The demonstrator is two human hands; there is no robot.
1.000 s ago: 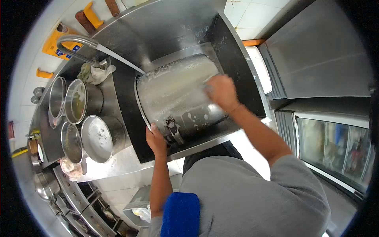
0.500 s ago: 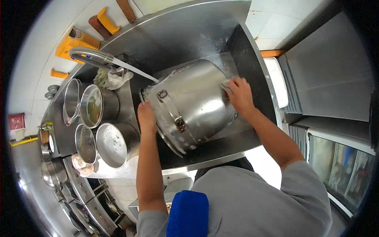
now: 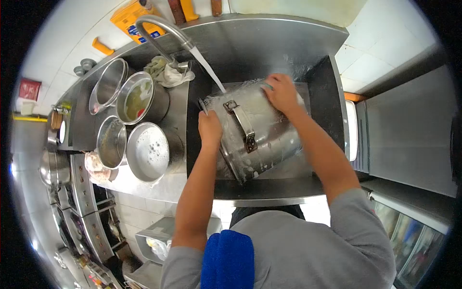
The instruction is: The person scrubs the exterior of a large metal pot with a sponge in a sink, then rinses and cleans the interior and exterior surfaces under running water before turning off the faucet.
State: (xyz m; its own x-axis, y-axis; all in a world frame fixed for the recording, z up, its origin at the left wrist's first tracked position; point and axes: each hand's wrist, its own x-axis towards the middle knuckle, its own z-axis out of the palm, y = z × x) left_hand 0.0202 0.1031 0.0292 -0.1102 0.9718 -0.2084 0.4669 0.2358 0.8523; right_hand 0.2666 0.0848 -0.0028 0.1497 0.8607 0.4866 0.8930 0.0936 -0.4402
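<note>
A large steel stockpot (image 3: pixel 272 132) lies on its side in the sink (image 3: pixel 325 139), its riveted handle (image 3: pixel 244 123) facing up and soapy water on its wall. My left hand (image 3: pixel 210 127) is closed around the pot's rim at the left. On the upper far side of the pot, my right hand (image 3: pixel 282 94) presses a small greenish scouring pad (image 3: pixel 267 87), mostly hidden under the fingers. A stream of water (image 3: pixel 209 69) runs from the curved tap (image 3: pixel 166 25) onto the rim end of the pot. The inside of the pot is out of sight.
Several steel pots stand on the counter left of the sink, one with soapy water (image 3: pixel 148 151), another with yellowish liquid (image 3: pixel 136 101). A wet cloth (image 3: pixel 171 74) lies by the tap base. A yellow box (image 3: pixel 137 21) stands behind. Grey bins (image 3: pixel 156 231) are below.
My right hand has moved from the pot's base end toward its upper far side. The pot has turned slightly, and my left hand still grips its rim. The view has shifted.
</note>
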